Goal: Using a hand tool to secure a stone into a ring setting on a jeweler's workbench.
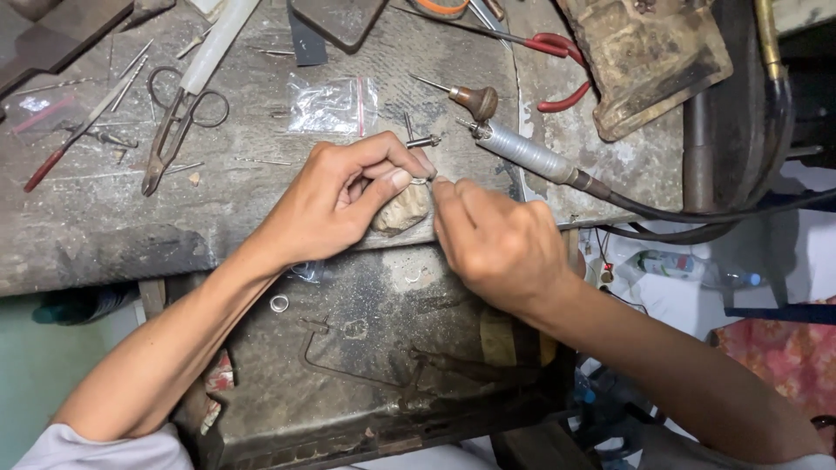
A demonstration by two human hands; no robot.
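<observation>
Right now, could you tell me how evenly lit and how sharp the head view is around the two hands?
Head view: soft, even light, only faint shadow under the left hand and right hand; both sharp, as is the rotary handpiece; mild glare on the plastic bag; the bench's right edge curves from lens distortion.

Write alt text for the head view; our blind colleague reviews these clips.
Two bare hands, left hand and right hand, pinch a small ring over a worn bench peg. A rotary handpiece, scissors and red pliers lie on the bench.
</observation>
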